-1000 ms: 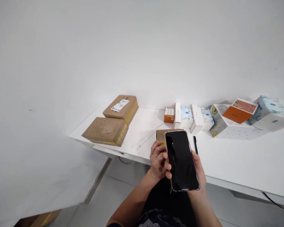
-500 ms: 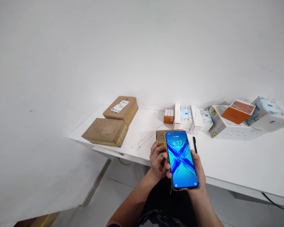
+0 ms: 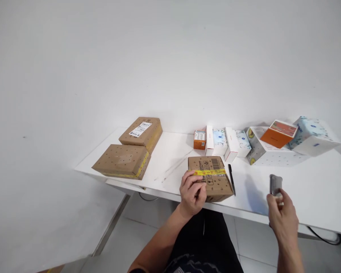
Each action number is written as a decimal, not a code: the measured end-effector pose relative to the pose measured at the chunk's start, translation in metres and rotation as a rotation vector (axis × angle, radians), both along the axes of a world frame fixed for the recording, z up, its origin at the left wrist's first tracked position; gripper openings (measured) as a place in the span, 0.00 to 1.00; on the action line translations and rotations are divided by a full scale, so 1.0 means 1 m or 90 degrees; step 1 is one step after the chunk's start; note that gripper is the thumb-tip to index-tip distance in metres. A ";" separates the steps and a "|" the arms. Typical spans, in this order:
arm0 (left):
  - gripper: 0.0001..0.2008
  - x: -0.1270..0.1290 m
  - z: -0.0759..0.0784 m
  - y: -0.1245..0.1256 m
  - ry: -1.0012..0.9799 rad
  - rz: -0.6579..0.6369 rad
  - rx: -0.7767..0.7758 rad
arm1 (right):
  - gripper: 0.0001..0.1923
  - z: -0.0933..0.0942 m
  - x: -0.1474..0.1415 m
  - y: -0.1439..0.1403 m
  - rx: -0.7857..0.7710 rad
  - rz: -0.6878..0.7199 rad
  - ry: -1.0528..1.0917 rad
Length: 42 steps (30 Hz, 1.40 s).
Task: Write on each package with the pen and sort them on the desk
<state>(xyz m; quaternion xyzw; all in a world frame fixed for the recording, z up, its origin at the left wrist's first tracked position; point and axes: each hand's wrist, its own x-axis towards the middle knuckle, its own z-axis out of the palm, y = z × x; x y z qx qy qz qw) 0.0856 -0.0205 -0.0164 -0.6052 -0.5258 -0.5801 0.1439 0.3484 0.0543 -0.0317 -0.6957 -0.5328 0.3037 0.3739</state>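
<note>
My left hand [image 3: 192, 193] rests against the front left edge of a cardboard box [image 3: 220, 185] with yellow tape across it. Its fingers are curled closed, and whatever they may hold is hidden. The box has a barcode and printed symbols and lies at the table's front edge. Off to the right, my right hand [image 3: 283, 212] is closed around a phone [image 3: 275, 184], tilted so that its screen no longer faces me. Between the box and that hand, a black pen [image 3: 232, 179] lies close along the box's right side.
Two taped cardboard boxes, one plain on top [image 3: 121, 159] and one with a shipping label [image 3: 142, 131], sit at the table's left. Along the wall stand a small orange box [image 3: 199, 140], several white and floral boxes [image 3: 220, 140], and a larger orange box [image 3: 278, 133] resting on a white carton [image 3: 268, 151].
My right hand has carried the phone from in front of me to the right, turning its lit screen away. The left hand has let go of the phone, and the taped box is uncovered.
</note>
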 end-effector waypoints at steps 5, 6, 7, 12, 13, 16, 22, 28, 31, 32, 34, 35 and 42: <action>0.06 0.013 0.006 0.013 0.008 -0.041 -0.018 | 0.32 -0.036 0.007 0.010 0.053 -0.080 -0.310; 0.06 0.016 0.008 0.015 0.009 -0.054 -0.019 | 0.31 -0.041 0.007 0.012 0.052 -0.081 -0.324; 0.06 0.018 0.010 0.016 0.010 -0.070 -0.023 | 0.32 -0.045 0.007 0.014 0.037 -0.073 -0.329; 0.08 0.000 0.028 0.025 -0.047 -0.202 -0.119 | 0.32 -0.036 0.011 0.017 0.012 -0.033 -0.242; 0.10 -0.010 0.034 0.031 -0.085 -0.219 -0.139 | 0.31 -0.027 0.009 0.013 0.033 -0.014 -0.187; 0.11 -0.043 0.054 0.065 -0.128 -0.213 -0.195 | 0.29 0.010 -0.006 -0.006 0.116 0.118 -0.005; 0.22 -0.055 0.067 0.178 0.311 -0.137 -0.551 | 0.29 0.062 -0.057 -0.024 0.307 0.442 -0.184; 0.29 -0.017 0.058 0.238 0.460 -0.140 -0.779 | 0.31 0.060 -0.080 -0.011 0.347 0.513 -0.386; 0.29 -0.010 0.053 0.248 0.472 -0.138 -0.808 | 0.33 0.058 -0.085 -0.007 0.344 0.519 -0.427; 0.28 -0.010 0.052 0.250 0.477 -0.139 -0.811 | 0.33 0.058 -0.087 -0.005 0.342 0.522 -0.438; 0.28 -0.011 0.049 0.252 0.490 -0.137 -0.812 | 0.36 0.058 -0.091 -0.003 0.339 0.526 -0.460; 0.29 -0.012 0.048 0.253 0.499 -0.136 -0.810 | 0.38 0.057 -0.094 -0.002 0.336 0.528 -0.475; 0.28 -0.055 0.044 0.245 0.494 -0.114 -0.799 | 0.41 0.052 -0.108 0.003 0.343 0.532 -0.545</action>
